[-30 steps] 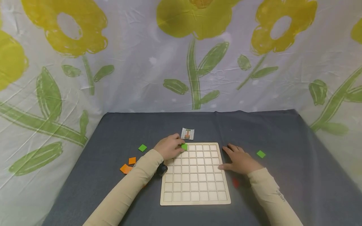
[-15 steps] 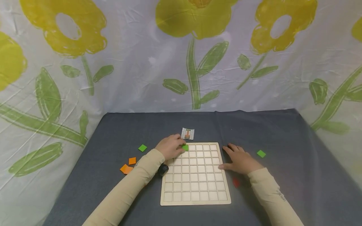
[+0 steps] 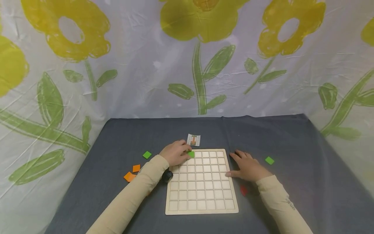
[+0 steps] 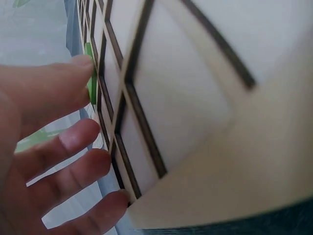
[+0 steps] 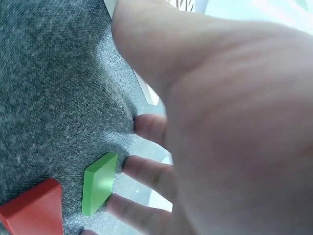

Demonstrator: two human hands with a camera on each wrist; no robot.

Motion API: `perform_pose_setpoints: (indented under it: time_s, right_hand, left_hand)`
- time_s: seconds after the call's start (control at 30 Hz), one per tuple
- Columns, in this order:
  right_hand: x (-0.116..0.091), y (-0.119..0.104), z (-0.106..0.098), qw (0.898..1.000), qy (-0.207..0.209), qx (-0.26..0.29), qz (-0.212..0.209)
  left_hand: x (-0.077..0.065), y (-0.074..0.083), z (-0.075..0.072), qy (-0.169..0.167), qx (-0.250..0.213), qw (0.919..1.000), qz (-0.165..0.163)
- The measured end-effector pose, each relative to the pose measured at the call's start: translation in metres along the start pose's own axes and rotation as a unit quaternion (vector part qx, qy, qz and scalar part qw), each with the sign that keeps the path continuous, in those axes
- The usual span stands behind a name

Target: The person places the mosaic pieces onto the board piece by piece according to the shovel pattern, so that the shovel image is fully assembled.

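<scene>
A pale wooden grid board (image 3: 195,214) lies on the table. My left hand (image 3: 175,153) reaches over its far left part, its thumb touching a thin green square tile (image 3: 191,154) in the board's far row. In the left wrist view that tile (image 4: 93,88) shows edge-on by the thumb tip, with the other fingers extended at the board. My right hand (image 3: 248,165) rests spread beside the board, thumb at its right edge, holding nothing. In the right wrist view a green tile (image 5: 99,183) lies close by its fingertips, with a red tile (image 5: 39,213) nearer the camera.
A small pattern card (image 3: 193,140) lies beyond the board. To the left are a green tile (image 3: 147,155) and orange tiles (image 3: 136,168), partly behind the left sleeve. Another green tile (image 3: 269,160) lies right of the right hand. A flowered cloth (image 3: 140,81) hangs behind the table.
The green tile at my left hand has shifted slightly right and lies flat in the board's far row. My right hand keeps its place.
</scene>
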State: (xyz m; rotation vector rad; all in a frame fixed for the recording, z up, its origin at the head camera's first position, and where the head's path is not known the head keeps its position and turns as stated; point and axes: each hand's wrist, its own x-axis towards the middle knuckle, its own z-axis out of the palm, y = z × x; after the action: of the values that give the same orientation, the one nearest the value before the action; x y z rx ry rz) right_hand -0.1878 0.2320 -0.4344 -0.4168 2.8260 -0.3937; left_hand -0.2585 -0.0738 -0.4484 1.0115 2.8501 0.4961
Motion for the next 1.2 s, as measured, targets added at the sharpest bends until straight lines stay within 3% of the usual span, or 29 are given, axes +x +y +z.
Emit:
perform_pose_setpoints:
  time_s: [0.33, 0.57, 0.83, 1.2]
  right_hand:
    - [0.002, 0.001, 0.007, 1.000, 0.008, 0.005, -0.009]
    - [0.002, 0.002, 0.009, 1.000, 0.011, 0.008, -0.013]
    - [0.002, 0.006, 0.007, 1.000, 0.024, -0.006, -0.013]
    - [-0.001, 0.004, 0.006, 0.999, 0.026, -0.012, -0.025]
  left_hand:
    - [-0.009, -0.003, 0.000, -0.005, -0.010, 0.9999, -0.005]
    - [-0.026, -0.005, -0.015, -0.017, -0.044, 0.9987, -0.021]
    - [-0.059, -0.030, -0.037, 0.030, -0.034, 0.9974, -0.055]
    - [-0.104, -0.072, -0.051, 0.018, -0.038, 0.9941, -0.100]
